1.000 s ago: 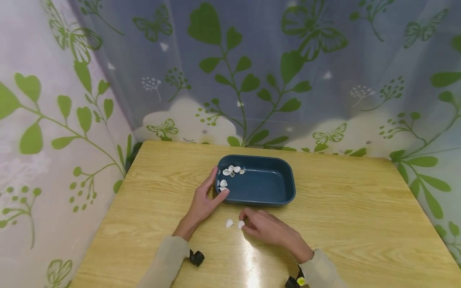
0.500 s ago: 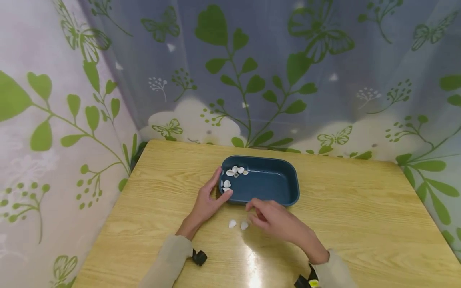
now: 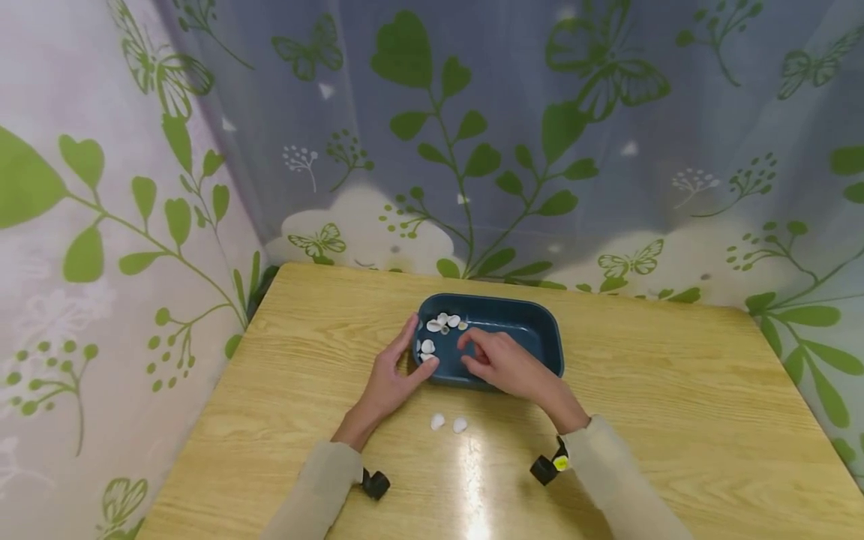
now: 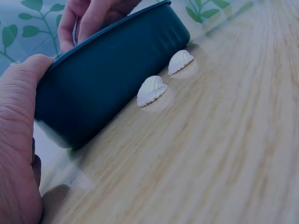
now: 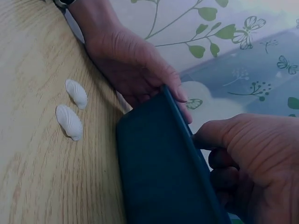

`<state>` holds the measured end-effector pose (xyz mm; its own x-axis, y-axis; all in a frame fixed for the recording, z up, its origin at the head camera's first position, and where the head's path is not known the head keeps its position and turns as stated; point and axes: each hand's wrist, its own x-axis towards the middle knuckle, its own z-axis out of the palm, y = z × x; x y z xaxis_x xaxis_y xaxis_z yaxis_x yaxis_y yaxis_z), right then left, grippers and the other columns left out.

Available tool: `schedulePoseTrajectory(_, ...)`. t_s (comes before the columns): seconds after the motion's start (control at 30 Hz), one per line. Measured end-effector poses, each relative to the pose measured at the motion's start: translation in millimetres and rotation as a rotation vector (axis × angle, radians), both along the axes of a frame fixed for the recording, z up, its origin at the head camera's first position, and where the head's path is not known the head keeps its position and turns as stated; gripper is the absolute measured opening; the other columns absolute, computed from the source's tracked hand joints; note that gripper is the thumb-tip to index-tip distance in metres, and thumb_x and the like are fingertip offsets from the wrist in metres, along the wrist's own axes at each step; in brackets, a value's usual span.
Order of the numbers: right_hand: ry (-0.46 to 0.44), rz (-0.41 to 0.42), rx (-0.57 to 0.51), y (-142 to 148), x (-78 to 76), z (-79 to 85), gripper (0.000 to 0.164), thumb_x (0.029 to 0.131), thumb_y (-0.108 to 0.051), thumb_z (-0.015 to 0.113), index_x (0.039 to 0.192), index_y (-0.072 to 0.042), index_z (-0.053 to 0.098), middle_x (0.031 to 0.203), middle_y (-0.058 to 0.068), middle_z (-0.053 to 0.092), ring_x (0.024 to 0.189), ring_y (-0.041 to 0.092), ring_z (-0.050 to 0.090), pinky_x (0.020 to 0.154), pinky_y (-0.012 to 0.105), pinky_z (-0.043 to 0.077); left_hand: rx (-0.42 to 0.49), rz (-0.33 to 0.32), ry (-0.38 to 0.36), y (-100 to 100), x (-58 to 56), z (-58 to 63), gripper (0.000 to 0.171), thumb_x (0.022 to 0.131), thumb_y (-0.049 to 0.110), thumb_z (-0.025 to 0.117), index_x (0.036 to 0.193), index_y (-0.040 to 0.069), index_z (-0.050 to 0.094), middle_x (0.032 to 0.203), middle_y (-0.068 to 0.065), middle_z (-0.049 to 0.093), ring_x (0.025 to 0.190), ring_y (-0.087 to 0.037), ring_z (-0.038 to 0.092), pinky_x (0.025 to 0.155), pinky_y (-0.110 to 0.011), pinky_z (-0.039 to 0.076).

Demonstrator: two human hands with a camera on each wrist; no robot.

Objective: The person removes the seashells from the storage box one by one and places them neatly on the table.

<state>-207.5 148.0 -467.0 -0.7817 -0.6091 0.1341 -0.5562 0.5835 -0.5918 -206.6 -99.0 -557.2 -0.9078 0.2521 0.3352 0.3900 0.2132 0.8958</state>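
Note:
A dark blue rectangular basin stands on the wooden table. White seashells lie grouped in its far left corner, and more shells sit by its left wall. My left hand grips the basin's left end, thumb over the rim at the near corner and fingers along the outer side. Above the basin's inside is my right hand, its thumb and index finger bent and apart, with nothing seen between them. Two ribbed white shells, a left one and a right one, rest on the table in front of the basin.
The light wooden table extends to both sides of the basin. A patterned curtain hangs behind it, and another printed cloth hangs at the left. Both wrists wear small black cameras.
My right hand has let go of the right shell on the table, then lifted and moved forward over the basin. My left hand keeps its hold; the view has shifted slightly.

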Motion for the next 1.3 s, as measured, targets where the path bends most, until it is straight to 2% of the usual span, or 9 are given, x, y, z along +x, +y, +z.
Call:
schedulePoseTrajectory(0.2,-0.022,-0.005,0.032,-4,-11.9,-11.3,0.022,0.102,-0.011,0.069,0.122,-0.001,0.067,0.067,-0.008,0.050,0.055,0.006,0.043,0.055,0.024,0.038,-0.012,-0.002,-0.008,-1,-0.2,-0.2,0.083,0.099,0.028,0.075,0.166,0.014,0.028,0.171,-0.010,0.028,0.158,-0.019,0.024,0.129,-0.042,0.022)
schedulePoseTrajectory(0.43,-0.022,0.005,0.073,-9,-24.6,-20.3,0.025,0.102,-0.010,0.069,0.125,-0.003,0.067,0.064,-0.007,0.050,0.053,0.007,0.043,0.052,0.024,0.038,-0.012,-0.002,-0.017,-1,-0.5,0.2,0.083,0.099,0.030,0.075,0.166,0.014,0.029,0.171,-0.008,0.028,0.157,-0.017,0.024,0.129,-0.043,0.022)
schedulePoseTrajectory(0.67,-0.034,0.052,0.110,-23,-35.7,-28.3,0.028,0.104,-0.008,0.063,0.132,-0.006,0.068,0.062,-0.007,0.052,0.047,0.005,0.038,0.052,0.022,0.035,-0.021,-0.008,-0.021,-2,-0.4,-0.4,0.083,0.099,0.028,0.074,0.166,0.015,0.027,0.172,-0.007,0.027,0.157,-0.013,0.023,0.129,-0.039,0.022)
schedulePoseTrajectory(0.77,-0.007,0.078,0.118,-28,-39.2,-30.6,0.030,0.104,-0.007,0.062,0.133,-0.005,0.068,0.071,-0.005,0.061,0.049,0.004,0.040,0.055,0.023,0.038,-0.026,-0.010,-0.024,-2,-0.2,-0.4,0.082,0.100,0.027,0.074,0.167,0.016,0.027,0.172,-0.005,0.027,0.157,-0.011,0.023,0.128,-0.036,0.023)
schedulePoseTrajectory(0.87,0.026,0.105,0.119,-34,-42.1,-32.3,0.031,0.104,-0.006,0.063,0.134,-0.005,0.068,0.094,0.003,0.074,0.058,0.003,0.049,0.062,0.024,0.046,-0.017,-0.014,-0.021,-2,0.3,0.3,0.082,0.100,0.027,0.074,0.167,0.016,0.027,0.172,-0.005,0.027,0.157,-0.012,0.023,0.128,-0.035,0.023)
schedulePoseTrajectory(0.97,0.029,0.127,0.118,-37,-44.1,-33.1,0.031,0.104,-0.005,0.062,0.134,-0.004,0.068,0.114,0.009,0.076,0.066,0.004,0.054,0.068,0.026,0.050,-0.010,-0.018,-0.018,-3,1.0,1.1,0.082,0.100,0.027,0.074,0.166,0.015,0.027,0.172,-0.004,0.027,0.157,-0.013,0.023,0.128,-0.037,0.023)
schedulePoseTrajectory(1.13,0.006,0.147,0.123,-40,-46.1,-32.0,0.033,0.105,-0.004,0.059,0.137,-0.005,0.067,0.115,0.011,0.075,0.066,0.008,0.054,0.068,0.028,0.047,-0.017,-0.016,-0.002,-3,0.8,0.5,0.082,0.100,0.028,0.074,0.167,0.016,0.027,0.172,-0.004,0.027,0.157,-0.017,0.024,0.128,-0.043,0.025)
schedulePoseTrajectory(1.3,-0.001,0.154,0.137,-40,-46.2,-32.4,0.031,0.106,-0.005,0.059,0.136,-0.006,0.068,0.121,0.010,0.075,0.081,0.012,0.066,0.078,0.033,0.056,-0.021,-0.014,0.017,-3,0.6,0.5,0.082,0.100,0.028,0.074,0.167,0.016,0.027,0.171,-0.010,0.028,0.157,-0.022,0.025,0.127,-0.048,0.025)
